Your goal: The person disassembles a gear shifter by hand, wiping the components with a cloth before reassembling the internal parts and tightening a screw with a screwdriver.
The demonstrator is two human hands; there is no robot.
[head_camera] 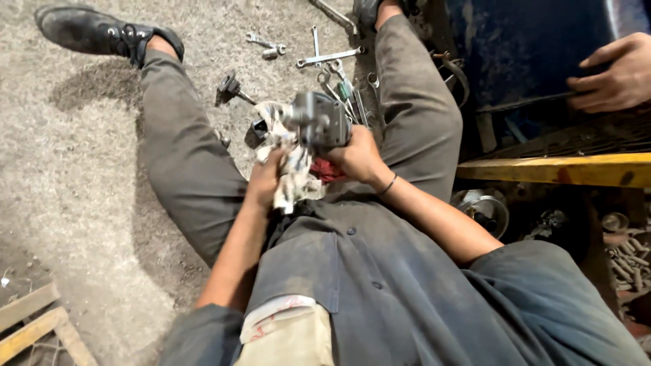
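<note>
Gripping a grey metal part [319, 122], right hand [357, 156]; left hand [264, 179] clutching rag [293, 173].

One head-worn camera looks steeply down, close over the seated person's lap, legs and sandy ground.

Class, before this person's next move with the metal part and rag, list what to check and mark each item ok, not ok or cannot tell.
1. Right hand grips the metal part: ok.
2. Left hand holds the rag against the part: ok.
3. Part held over the lap, clear of the ground: ok.
4. Wrenches within reach between the legs: ok.
5. Part wiped clean: cannot tell, the rag hides much of it.
6. Another person's hand is apart from the work: ok.
</note>
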